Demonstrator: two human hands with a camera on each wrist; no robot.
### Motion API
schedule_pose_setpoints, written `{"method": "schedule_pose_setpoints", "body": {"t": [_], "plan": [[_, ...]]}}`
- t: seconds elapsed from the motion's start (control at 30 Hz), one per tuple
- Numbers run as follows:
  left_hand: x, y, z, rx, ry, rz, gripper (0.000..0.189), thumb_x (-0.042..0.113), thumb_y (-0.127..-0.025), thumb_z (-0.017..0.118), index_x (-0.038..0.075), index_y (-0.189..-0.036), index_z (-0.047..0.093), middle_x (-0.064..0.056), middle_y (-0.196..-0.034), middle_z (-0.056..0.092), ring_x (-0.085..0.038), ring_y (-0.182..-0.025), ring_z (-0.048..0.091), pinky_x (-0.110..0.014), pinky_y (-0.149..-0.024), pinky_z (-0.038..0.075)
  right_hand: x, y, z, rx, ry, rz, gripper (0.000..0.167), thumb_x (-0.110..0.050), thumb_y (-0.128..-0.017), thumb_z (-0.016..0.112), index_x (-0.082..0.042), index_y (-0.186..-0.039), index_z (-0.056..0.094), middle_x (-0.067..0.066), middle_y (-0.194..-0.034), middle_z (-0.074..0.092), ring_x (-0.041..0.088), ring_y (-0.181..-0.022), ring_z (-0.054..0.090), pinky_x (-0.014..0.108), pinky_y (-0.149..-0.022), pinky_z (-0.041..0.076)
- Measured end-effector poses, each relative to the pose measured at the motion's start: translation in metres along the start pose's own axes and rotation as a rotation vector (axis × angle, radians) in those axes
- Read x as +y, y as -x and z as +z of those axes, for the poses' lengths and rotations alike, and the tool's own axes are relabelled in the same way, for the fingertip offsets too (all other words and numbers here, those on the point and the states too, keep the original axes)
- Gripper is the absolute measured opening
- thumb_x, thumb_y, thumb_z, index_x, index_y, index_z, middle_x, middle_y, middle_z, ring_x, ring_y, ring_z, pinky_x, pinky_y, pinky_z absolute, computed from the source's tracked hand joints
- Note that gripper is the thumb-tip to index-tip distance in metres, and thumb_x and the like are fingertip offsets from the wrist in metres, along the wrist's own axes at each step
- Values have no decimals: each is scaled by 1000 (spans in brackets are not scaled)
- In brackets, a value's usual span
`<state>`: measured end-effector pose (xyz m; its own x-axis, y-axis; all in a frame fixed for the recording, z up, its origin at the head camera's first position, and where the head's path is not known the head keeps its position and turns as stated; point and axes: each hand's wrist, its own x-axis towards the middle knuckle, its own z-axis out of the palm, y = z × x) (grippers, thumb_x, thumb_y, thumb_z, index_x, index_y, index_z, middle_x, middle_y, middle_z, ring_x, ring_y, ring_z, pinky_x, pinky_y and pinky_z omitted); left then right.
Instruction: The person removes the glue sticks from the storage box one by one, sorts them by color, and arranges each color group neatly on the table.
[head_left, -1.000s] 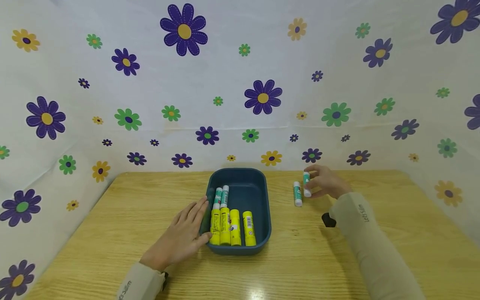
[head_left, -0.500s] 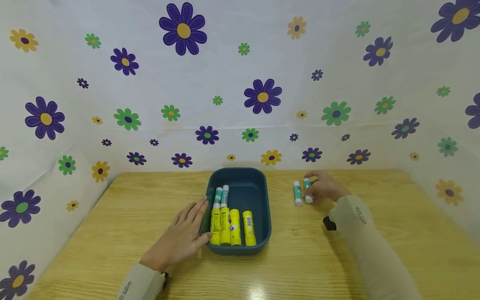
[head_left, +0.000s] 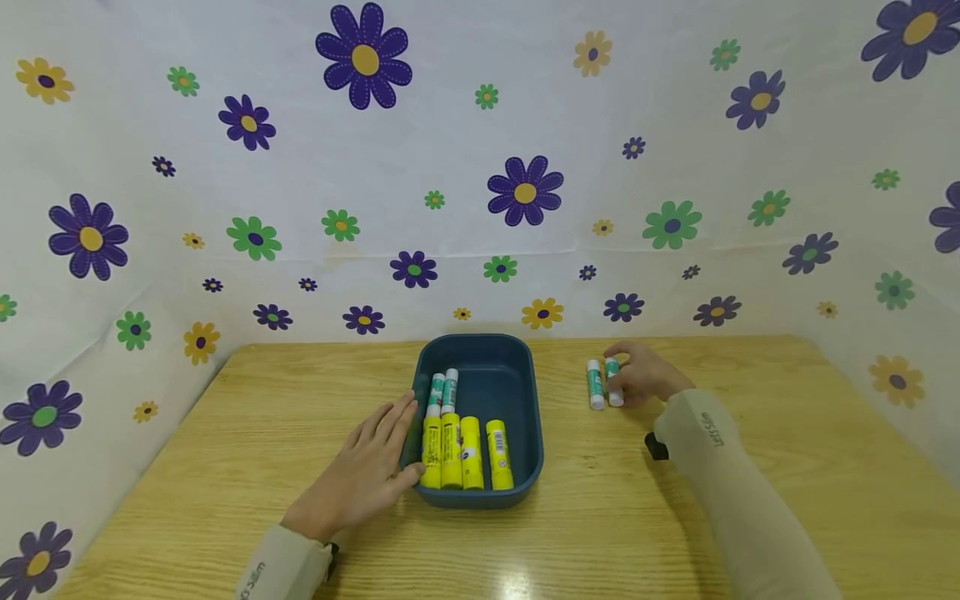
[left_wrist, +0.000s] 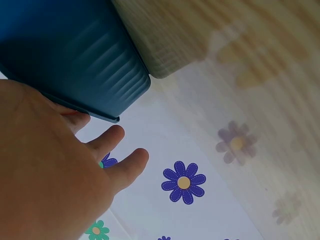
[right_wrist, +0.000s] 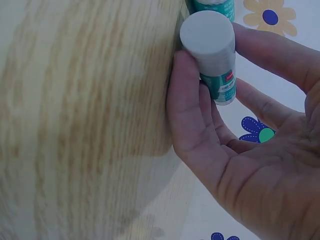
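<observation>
In the head view a blue bin (head_left: 536, 417) holds several yellow glue sticks (head_left: 472, 454) in its near half. Beyond them, two smaller green-and-white glue sticks (head_left: 450, 392) lie along the left side. My left hand (head_left: 363, 471) rests against the bin's left wall with straight fingers, seen close up from behind in the left wrist view. To the right of the bin, my right hand (head_left: 645, 375) holds a green-and-white glue stick (right_wrist: 207, 40) between thumb and fingers at the table. A matching glue stick (head_left: 595, 385) lies just left of it, almost parallel.
The wooden table (head_left: 600, 517) meets a white flower-print sheet (head_left: 450, 125) at its back edge, and the sheet also rises on both sides. The bin's raised rim stands between the two hands.
My right hand has lowered the glue stick towards me, then shifted it slightly left, closer beside the other one. My left hand and the bin stay put.
</observation>
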<state>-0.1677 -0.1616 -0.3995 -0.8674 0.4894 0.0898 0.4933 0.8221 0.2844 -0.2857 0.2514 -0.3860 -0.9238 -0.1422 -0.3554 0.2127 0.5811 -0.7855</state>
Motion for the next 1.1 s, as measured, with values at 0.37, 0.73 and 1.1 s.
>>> {"method": "schedule_pose_setpoints", "body": {"t": [0.37,0.73,1.1], "plan": [[-1,1,0,4,6,6,76,35,-102,51,-4,-159,21,-16,-168,13,-46,-149,20,-67,-116,18,-2,1,3,-12,31,9,67,5,-89,68,8,-148,35,33,-125,51,34,-99,61,42,-77,60],[0,-1,0,-4,6,8,76,36,-103,50,-4,-160,20,-15,-168,13,-45,-149,19,-65,-117,17,-6,6,-6,-2,44,14,72,0,-90,67,6,-152,29,38,-136,42,41,-107,59,44,-79,61],[2,0,-2,-9,2,0,75,35,-103,51,-4,-159,20,-16,-168,13,-46,-149,20,-66,-117,17,-39,14,-23,15,-57,-96,69,-5,-97,61,10,-153,23,37,-136,46,54,-128,44,51,-89,57]]}}
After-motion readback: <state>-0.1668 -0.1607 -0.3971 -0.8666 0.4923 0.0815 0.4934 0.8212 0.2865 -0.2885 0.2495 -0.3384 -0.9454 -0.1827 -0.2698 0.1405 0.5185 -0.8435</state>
